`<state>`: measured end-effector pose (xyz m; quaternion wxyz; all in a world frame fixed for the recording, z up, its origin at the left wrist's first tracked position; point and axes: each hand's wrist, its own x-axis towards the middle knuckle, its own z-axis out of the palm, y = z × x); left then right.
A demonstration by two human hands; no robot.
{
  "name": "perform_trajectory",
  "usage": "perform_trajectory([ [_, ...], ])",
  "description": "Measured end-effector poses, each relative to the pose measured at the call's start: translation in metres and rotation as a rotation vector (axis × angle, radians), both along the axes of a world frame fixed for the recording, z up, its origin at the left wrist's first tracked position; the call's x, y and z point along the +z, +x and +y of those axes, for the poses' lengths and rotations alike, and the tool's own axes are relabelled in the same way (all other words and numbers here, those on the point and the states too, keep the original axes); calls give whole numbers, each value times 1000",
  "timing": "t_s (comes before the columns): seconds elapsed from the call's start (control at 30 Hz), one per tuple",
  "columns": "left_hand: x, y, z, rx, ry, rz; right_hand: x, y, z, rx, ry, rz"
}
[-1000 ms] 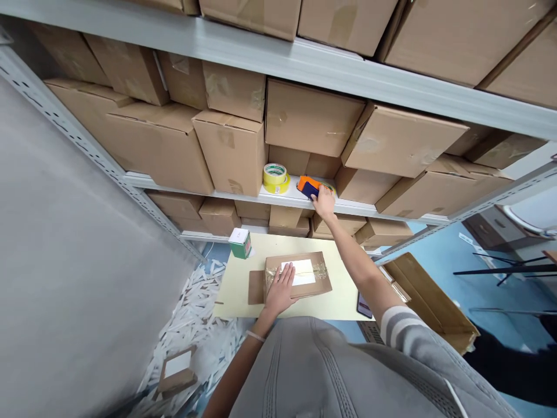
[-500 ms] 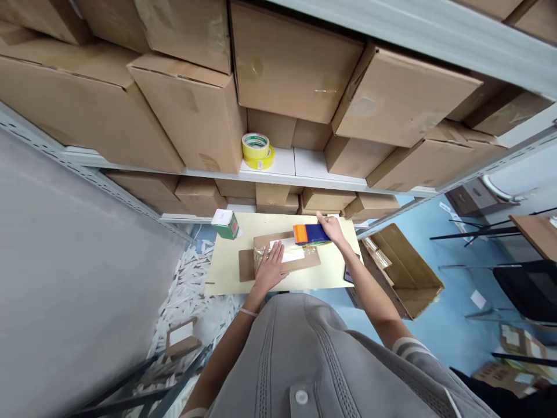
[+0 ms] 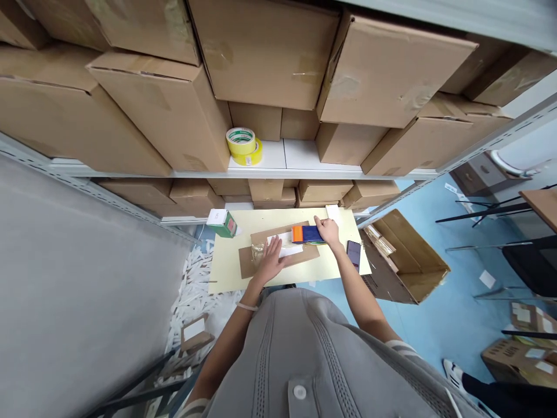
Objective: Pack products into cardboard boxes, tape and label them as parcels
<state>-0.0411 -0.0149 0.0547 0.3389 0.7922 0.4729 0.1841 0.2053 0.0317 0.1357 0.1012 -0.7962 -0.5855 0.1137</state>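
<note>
We count two hands, one left hand (image 3: 270, 262) and one right hand (image 3: 329, 231). We see one orange-and-blue tape dispenser (image 3: 310, 234), one taped parcel (image 3: 311, 253), one phone (image 3: 353, 254) and one green-and-white box (image 3: 222, 223) at one desk (image 3: 327, 267). Our shelf (image 3: 301, 154) carries two rolls of tape (image 3: 241, 141). On the right floor (image 3: 461, 290), we find one large open carton (image 3: 418, 261).

- From my end I see a plain grey wall (image 3: 78, 278) running along the left of the view;
- ahead of me stands a pale metal rack (image 3: 304, 173), its white shelves (image 3: 300, 155) stacked with brown cardboard boxes (image 3: 261, 52);
- lower down I see a pale yellow table (image 3: 326, 273);
- I look onto a light blue floor (image 3: 426, 331); white paper strips (image 3: 195, 278) litter it near the wall;
- far right, I make out a drawer cabinet (image 3: 478, 174), a wood-topped desk (image 3: 542, 206), a black chair (image 3: 533, 264);
- the light reaches me fairly even.
</note>
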Motion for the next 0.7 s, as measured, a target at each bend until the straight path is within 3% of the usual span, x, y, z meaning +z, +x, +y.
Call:
perform_trajectory([
  [0.17, 24, 23, 21, 263, -432, -520, 0, -12, 0, 35, -36, -88],
  [0.27, 34, 32, 28, 212, -686, -753, 1, -15, -1, 55, -46, -98],
  [0.37, 35, 34, 31, 139, -902, -908, 2, -14, -1, 62, -46, -93],
  [0.7, 14, 36, 38, 214, -1055, -931, 1, -8, -1, 85, -24, -69],
])
